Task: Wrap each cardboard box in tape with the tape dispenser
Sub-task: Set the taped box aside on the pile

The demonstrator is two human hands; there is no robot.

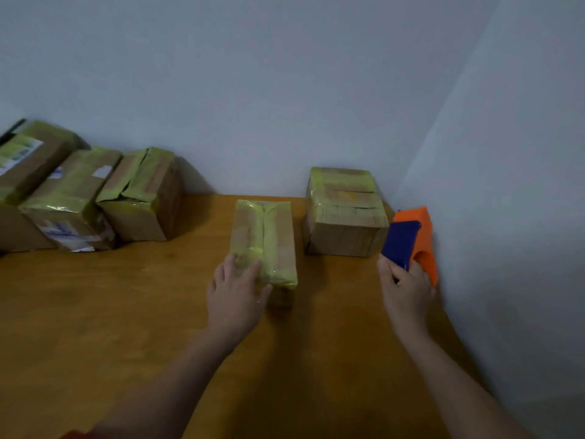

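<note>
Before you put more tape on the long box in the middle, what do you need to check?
1. Left hand steadies the long cardboard box wrapped in yellowish tape: ok, it rests on the near end.
2. Right hand has the orange and blue plastic tape dispenser: ok, fingers curl round it.
3. Tape end ready to stick: cannot tell, no roll or loose end shows.
4. Dispenser on the long box: not ok, it is off to the right, apart from it.
5. Room on the brown wooden table: ok, the squat taped cardboard box behind stands apart.
6. Underside taped: cannot tell, hidden.
</note>
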